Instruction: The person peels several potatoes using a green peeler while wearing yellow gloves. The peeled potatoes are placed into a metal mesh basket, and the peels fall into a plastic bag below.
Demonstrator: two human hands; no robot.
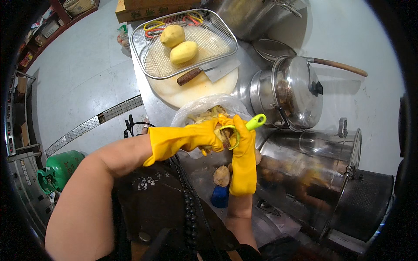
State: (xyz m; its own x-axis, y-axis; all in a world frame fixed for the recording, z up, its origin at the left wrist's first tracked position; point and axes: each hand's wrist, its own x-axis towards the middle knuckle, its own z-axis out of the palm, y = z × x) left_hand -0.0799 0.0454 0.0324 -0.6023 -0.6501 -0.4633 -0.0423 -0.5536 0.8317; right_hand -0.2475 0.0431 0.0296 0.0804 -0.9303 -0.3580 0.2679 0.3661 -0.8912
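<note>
Both my hands wear yellow rubber gloves and meet over a clear plastic bag (192,107) holding potato peelings (209,115). My left hand (205,135) is closed around a potato (218,132), mostly hidden by the glove. In my right hand (244,138) is a lime-green Y-shaped peeler (256,122), its handle pointing up and right and its blade against the potato. An unpeeled potato (222,176) lies just below the hands, beside a blue object (219,196) that I cannot identify. Two peeled potatoes (184,52) rest in a wire mesh basket (222,60).
The basket overlaps a round cutting board (169,93), where a cleaver (191,75) lies. To the right stand a lidded steel pot (298,91), a large steel stockpot (313,146) and a wooden-handled strainer (339,67). A green gas cylinder (63,164) stands on the floor at left.
</note>
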